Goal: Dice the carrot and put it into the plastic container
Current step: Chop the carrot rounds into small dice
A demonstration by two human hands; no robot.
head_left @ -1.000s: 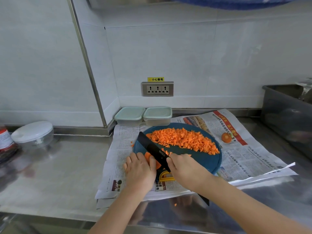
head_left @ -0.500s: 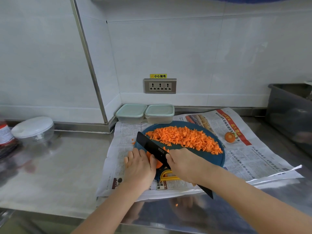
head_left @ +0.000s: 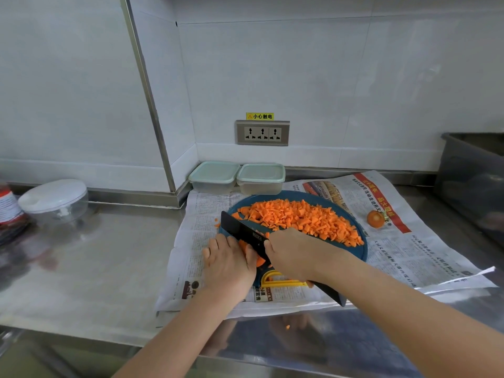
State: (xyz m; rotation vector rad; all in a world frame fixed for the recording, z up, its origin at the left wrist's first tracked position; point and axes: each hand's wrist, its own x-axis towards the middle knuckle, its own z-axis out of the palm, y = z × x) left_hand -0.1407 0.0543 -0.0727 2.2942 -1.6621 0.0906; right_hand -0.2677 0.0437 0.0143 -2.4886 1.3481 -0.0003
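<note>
At the near edge of the round blue cutting board (head_left: 344,251), the left hand (head_left: 229,261) holds an orange carrot piece (head_left: 260,261). The right hand (head_left: 294,255) has its grip closed round a black knife (head_left: 240,230). Diced carrot (head_left: 300,218) is heaped across the board's far side.

Bright, even light; warped edges

The board (head_left: 351,253) is lying on newspaper (head_left: 191,241) on the worktop (head_left: 95,268), diced carrot (head_left: 300,216) lying on its far half. Two containers (head_left: 214,177) are sitting behind it at the back edge, a carrot end (head_left: 375,219) to its right.
</note>
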